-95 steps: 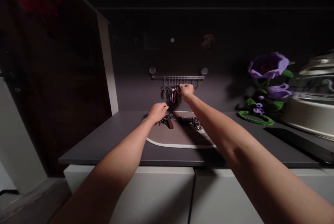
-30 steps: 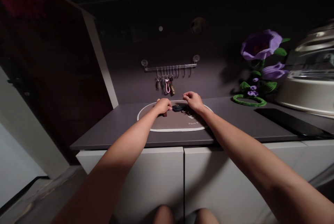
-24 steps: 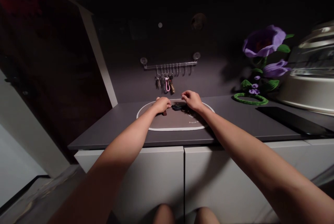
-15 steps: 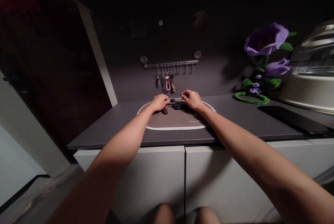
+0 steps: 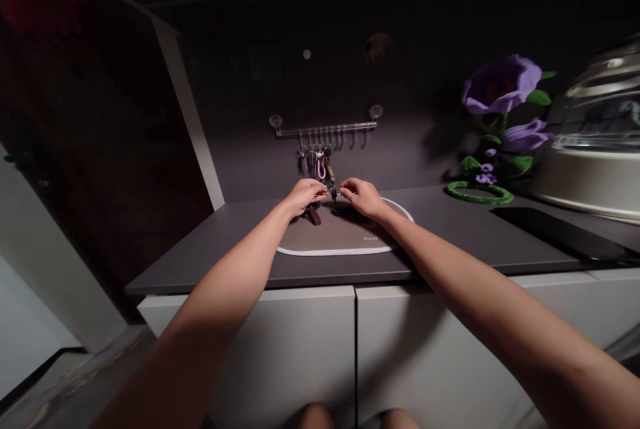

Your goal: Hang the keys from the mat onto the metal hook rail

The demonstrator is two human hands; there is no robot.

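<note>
Head view. Left grip (image 5: 306, 194): fingers curled in, thumb and fingertips pinched on the left side of a key bunch (image 5: 331, 190). Right grip (image 5: 363, 198): partly closed, fingertips reaching in from the right and pinching a thin metal part of the same bunch, probably its ring; too small to be sure. The two grips are close together, with only the bunch between them.

Key bunch sits above the far edge of an oval mat (image 5: 330, 251) with a white rim, held up at least in part by the hands. Dark fob at its centre. A brown leather fob (image 5: 314, 216) sits just under the left grip, on or just above the mat; cannot tell if it is attached to the bunch.

Behind, a clear rail with hooks (image 5: 325, 126) is stuck to the dark wall, directly above the hands. Hanging keys (image 5: 320, 162) on its left hooks, one with a pink loop. Mat lies on a dark grey desk (image 5: 200, 242) above white cabinet doors (image 5: 285, 349). Far right: purple artificial flowers (image 5: 500, 86), a green ring (image 5: 480, 194) and a steel cooker (image 5: 590, 176).
</note>
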